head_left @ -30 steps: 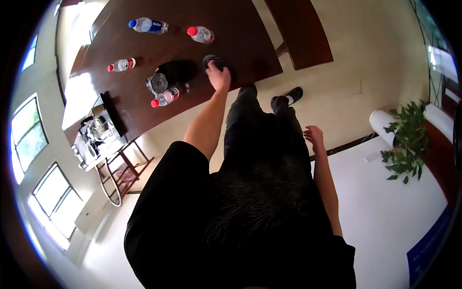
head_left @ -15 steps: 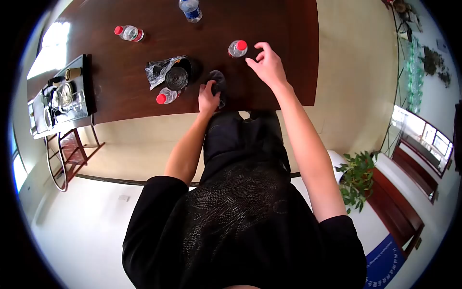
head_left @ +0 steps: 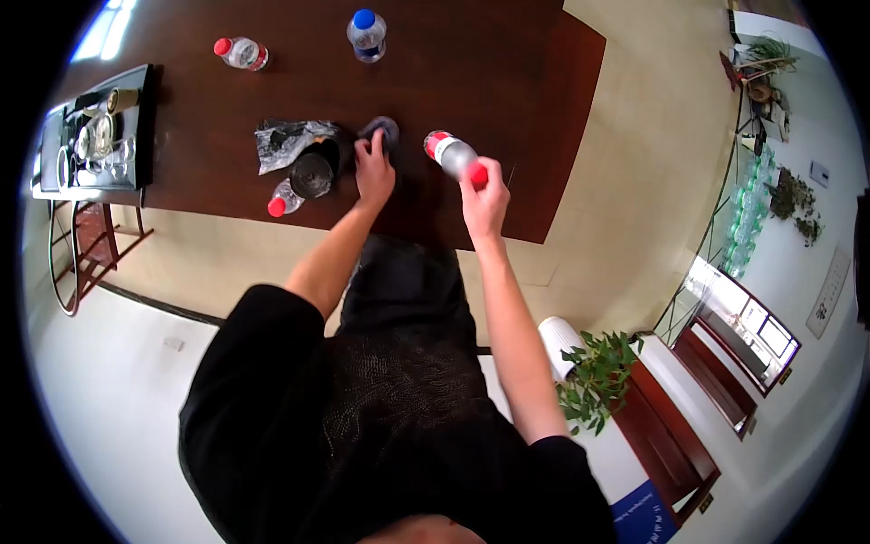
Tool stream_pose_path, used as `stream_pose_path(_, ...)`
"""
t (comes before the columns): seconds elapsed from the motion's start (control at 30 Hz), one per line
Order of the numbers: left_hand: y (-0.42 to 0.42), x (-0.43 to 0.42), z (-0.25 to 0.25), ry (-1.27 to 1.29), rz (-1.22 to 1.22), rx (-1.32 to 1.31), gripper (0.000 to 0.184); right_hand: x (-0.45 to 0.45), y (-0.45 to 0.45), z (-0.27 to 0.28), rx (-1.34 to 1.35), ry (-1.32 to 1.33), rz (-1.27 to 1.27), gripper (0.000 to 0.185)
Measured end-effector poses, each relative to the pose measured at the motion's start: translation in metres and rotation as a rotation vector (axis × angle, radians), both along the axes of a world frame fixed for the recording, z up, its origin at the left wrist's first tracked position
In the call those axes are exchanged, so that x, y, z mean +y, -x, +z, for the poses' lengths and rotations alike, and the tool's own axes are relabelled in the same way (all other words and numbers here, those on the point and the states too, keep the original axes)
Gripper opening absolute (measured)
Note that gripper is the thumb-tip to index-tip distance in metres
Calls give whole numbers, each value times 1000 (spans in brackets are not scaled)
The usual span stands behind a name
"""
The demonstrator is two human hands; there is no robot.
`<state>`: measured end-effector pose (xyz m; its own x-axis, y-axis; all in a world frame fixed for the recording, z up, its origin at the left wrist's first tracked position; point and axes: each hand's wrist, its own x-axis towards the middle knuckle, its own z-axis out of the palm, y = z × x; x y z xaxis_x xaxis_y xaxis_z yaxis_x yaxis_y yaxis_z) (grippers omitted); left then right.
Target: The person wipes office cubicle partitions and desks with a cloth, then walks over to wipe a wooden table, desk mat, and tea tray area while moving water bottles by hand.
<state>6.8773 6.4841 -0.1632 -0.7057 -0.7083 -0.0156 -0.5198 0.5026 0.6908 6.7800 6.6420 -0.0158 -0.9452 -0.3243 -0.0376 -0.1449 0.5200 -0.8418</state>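
My right hand (head_left: 485,195) is closed on the red cap of a clear bottle (head_left: 449,152), which leans towards me over the dark table (head_left: 272,91). My left hand (head_left: 374,172) has its fingers on a dark, soft-looking item (head_left: 381,130) lying on the table, too small to make out. Left of that hand are a black roll (head_left: 312,175), a crumpled clear-and-black plastic wrapper (head_left: 288,143) and a red-capped bottle (head_left: 286,198) lying by the roll.
Farther back on the table are a blue-capped bottle (head_left: 367,38) and another red-capped bottle (head_left: 243,53). A tray (head_left: 145,127) with cups and glassware sits at the left. A potted plant (head_left: 598,376) and wooden benches (head_left: 666,435) are at the lower right.
My right hand has come from my side to the bottle and taken hold of its cap; the bottle is now tilted. My left hand stays at the dark item. The view has turned.
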Motion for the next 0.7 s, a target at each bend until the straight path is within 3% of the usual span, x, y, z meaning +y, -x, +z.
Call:
stream_pose_path(0.17, 99, 0, -29, 140, 212, -4, 54, 83, -46, 27, -177, 74, -321, 23)
stream_pose_path(0.23, 135, 14, -29, 154, 149, -26, 54, 109, -66, 36, -141, 94, -422, 26)
stream_pose_path(0.37, 148, 68, -14, 15, -234, 66, 46, 146, -101, 52, -220, -39, -601, 26)
stream_pose_path(0.57, 49, 111, -7, -168, -1081, 40, 30, 161, -107, 42, -233, -176, -663, 23)
stream_pose_path(0.7, 31, 55, -21, -154, -1195, 129, 35, 147, -91, 25, -269, -48, -524, 24)
